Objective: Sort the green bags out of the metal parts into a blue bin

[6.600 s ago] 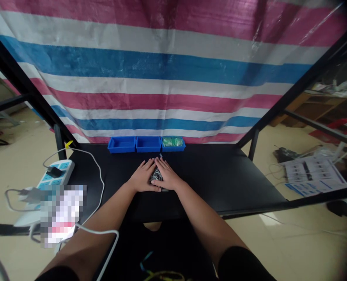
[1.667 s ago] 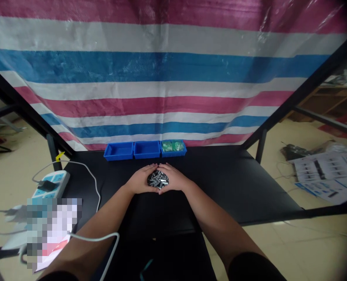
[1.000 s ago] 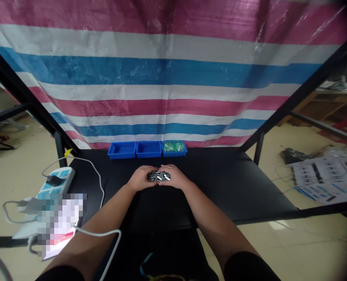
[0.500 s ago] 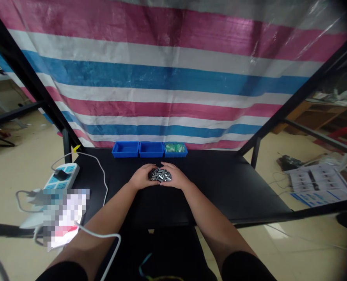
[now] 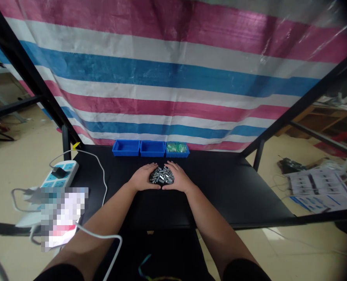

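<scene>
A loose pile of small, shiny metal cylinders (image 5: 162, 176) lies on the black table (image 5: 220, 191). Around its left side curves my left hand (image 5: 142, 177), its thumb spread away from the fingers. My right hand (image 5: 179, 177) mirrors it on the right, also open, with the thumb at the near edge. Both hands touch the sides of the pile and frame it without lifting it. The thumb tips almost meet in front, while a gap shows between the fingertips behind. Parts of the pile's edges are hidden by my fingers.
Behind the pile stand an empty blue bin (image 5: 126, 148), a second empty blue bin (image 5: 152, 148) and a blue bin (image 5: 173, 155) with green-and-clear packets. A power strip (image 5: 71, 168), cables and a pixelated object lie at the left. Striped sheeting (image 5: 173, 74) hangs behind.
The far fingertips of my two hands have moved slightly apart, so more of the pile shows between them. The pile is spread a bit wider. The camera view has shifted slightly.
</scene>
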`<control>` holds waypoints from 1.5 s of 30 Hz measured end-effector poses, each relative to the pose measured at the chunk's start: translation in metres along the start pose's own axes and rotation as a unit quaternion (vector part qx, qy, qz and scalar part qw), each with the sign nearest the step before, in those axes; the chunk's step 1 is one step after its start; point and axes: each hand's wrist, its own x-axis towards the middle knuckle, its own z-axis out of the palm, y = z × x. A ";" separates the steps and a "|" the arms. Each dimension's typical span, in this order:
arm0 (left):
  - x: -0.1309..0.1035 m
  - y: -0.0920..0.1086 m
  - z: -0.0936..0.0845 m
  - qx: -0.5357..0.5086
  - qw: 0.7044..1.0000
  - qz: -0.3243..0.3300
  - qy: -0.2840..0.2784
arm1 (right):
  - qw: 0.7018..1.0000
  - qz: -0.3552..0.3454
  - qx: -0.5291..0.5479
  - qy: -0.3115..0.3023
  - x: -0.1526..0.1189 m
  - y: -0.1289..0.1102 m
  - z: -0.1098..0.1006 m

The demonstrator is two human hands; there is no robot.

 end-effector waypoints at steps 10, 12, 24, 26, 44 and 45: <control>0.005 0.000 0.001 -0.035 0.999 0.032 -0.020 | 0.997 -0.052 0.034 -0.038 0.005 0.001 0.005; 0.005 0.001 0.000 -0.039 0.999 0.028 -0.012 | 0.997 -0.054 0.046 -0.031 0.005 0.000 0.005; 0.002 0.000 0.001 -0.032 0.999 0.003 0.016 | 0.994 -0.077 0.076 0.008 0.009 0.001 0.009; 0.002 0.000 0.001 -0.023 1.000 0.006 0.016 | 0.995 -0.072 0.069 0.008 0.009 0.001 0.009; -0.019 -0.004 -0.017 0.062 0.997 -0.046 0.026 | 0.999 0.010 0.006 0.034 -0.015 -0.006 -0.005; -0.021 -0.006 -0.018 0.066 0.996 -0.052 0.014 | 0.999 0.023 -0.001 0.026 -0.016 -0.006 -0.005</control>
